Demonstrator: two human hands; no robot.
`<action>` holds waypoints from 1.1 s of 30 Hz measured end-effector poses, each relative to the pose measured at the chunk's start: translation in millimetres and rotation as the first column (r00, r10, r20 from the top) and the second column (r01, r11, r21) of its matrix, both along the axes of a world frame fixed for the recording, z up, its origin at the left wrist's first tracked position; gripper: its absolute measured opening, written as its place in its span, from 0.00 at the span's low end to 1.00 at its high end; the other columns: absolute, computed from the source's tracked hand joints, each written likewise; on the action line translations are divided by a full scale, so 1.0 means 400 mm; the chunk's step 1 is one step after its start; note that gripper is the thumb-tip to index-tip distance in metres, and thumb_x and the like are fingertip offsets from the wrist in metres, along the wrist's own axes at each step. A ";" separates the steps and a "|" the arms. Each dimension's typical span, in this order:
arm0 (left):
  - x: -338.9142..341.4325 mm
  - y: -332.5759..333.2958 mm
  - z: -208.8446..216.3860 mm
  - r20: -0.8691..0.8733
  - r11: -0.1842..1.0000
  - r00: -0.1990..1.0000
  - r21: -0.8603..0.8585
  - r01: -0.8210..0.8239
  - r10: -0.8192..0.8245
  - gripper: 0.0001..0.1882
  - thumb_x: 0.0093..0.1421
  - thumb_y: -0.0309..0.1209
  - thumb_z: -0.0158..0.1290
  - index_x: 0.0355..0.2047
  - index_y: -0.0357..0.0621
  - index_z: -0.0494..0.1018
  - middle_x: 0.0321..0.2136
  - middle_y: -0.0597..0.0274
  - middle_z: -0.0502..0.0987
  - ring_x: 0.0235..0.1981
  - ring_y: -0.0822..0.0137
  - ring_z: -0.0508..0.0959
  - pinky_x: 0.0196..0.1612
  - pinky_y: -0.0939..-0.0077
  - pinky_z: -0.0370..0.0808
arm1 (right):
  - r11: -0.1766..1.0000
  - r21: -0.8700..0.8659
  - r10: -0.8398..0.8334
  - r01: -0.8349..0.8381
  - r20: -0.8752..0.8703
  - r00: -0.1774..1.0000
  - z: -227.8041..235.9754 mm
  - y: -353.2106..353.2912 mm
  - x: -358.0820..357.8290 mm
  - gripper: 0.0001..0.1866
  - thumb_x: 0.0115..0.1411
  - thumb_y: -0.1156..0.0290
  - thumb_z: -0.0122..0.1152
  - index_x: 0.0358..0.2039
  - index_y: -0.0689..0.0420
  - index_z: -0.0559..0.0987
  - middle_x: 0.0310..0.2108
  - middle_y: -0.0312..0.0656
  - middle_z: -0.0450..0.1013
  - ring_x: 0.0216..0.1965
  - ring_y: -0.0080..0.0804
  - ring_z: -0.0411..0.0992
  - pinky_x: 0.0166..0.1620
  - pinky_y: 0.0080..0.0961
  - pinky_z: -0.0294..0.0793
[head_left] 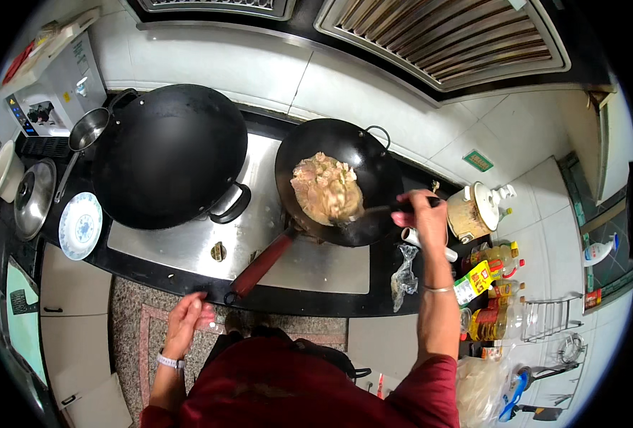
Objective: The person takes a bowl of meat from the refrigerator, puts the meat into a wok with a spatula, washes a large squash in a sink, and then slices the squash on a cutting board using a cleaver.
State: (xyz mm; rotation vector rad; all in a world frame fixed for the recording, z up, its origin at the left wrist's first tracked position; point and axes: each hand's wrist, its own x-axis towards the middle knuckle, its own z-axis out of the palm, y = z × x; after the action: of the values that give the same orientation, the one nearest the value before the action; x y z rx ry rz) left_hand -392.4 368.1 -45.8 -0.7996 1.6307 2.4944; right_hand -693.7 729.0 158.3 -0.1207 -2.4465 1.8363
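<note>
Head view: the right hand (423, 214) is closed around the dark handle of a spatula (373, 210), whose shaft runs nearly level from the fist leftward into the smaller wok (373, 164), so its long axis lies across the picture, pointing from the person's right toward the pale chopped food (326, 187) heaped in the pan's left half. The blade end sits at the lower right edge of that heap, touching or just under it; I cannot tell which. The food thus lies to the left of the working hand and slightly farther from the body. The wok's own red handle (259, 267) slants down and left toward the counter edge, ending just beside the left hand (188, 317), which hangs below the counter with fingers loosely curled around something small and pale that is too small to name. The left hand is nearer the red handle, the right nearer the food. A larger empty wok (170, 153) sits to the left, well apart from both hands
</note>
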 end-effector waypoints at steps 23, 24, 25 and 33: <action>-0.194 0.123 0.143 -0.113 0.985 0.980 -0.076 0.154 -0.161 0.18 0.69 0.32 0.48 0.54 0.34 0.67 0.31 0.58 0.77 0.20 0.73 0.75 0.24 0.80 0.74 | 0.981 -0.120 0.133 -0.152 -0.157 0.979 0.024 -0.090 -0.061 0.14 0.63 0.71 0.51 0.32 0.70 0.78 0.33 0.51 0.79 0.20 0.36 0.78 0.25 0.28 0.82; -0.197 0.126 0.149 -0.108 0.984 0.980 -0.074 0.162 -0.170 0.17 0.69 0.32 0.48 0.54 0.34 0.67 0.31 0.58 0.77 0.20 0.73 0.75 0.24 0.80 0.74 | 0.980 -0.127 0.140 -0.152 -0.104 0.985 -0.006 -0.099 -0.061 0.14 0.63 0.71 0.50 0.33 0.71 0.78 0.34 0.51 0.79 0.21 0.37 0.78 0.26 0.28 0.82; -0.195 0.128 0.154 -0.098 0.984 0.981 -0.072 0.163 -0.170 0.17 0.69 0.32 0.48 0.54 0.34 0.67 0.31 0.58 0.77 0.20 0.73 0.75 0.24 0.80 0.74 | 0.979 -0.112 0.166 -0.172 -0.066 0.984 -0.038 -0.102 -0.065 0.14 0.63 0.72 0.50 0.34 0.71 0.78 0.35 0.52 0.79 0.21 0.37 0.78 0.26 0.28 0.82; -0.190 0.131 0.156 -0.095 0.987 0.983 -0.058 0.151 -0.156 0.16 0.68 0.28 0.48 0.53 0.34 0.68 0.31 0.60 0.76 0.22 0.75 0.75 0.25 0.80 0.74 | 0.994 0.001 0.106 -0.106 -0.043 0.993 0.034 -0.043 -0.030 0.13 0.61 0.72 0.51 0.29 0.71 0.80 0.28 0.47 0.78 0.19 0.33 0.77 0.23 0.24 0.80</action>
State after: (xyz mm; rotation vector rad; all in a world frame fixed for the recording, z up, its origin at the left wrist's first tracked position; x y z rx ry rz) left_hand -468.4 420.4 16.7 -0.5387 1.7211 2.4306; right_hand -705.6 711.7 172.0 0.0484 -2.4673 1.8608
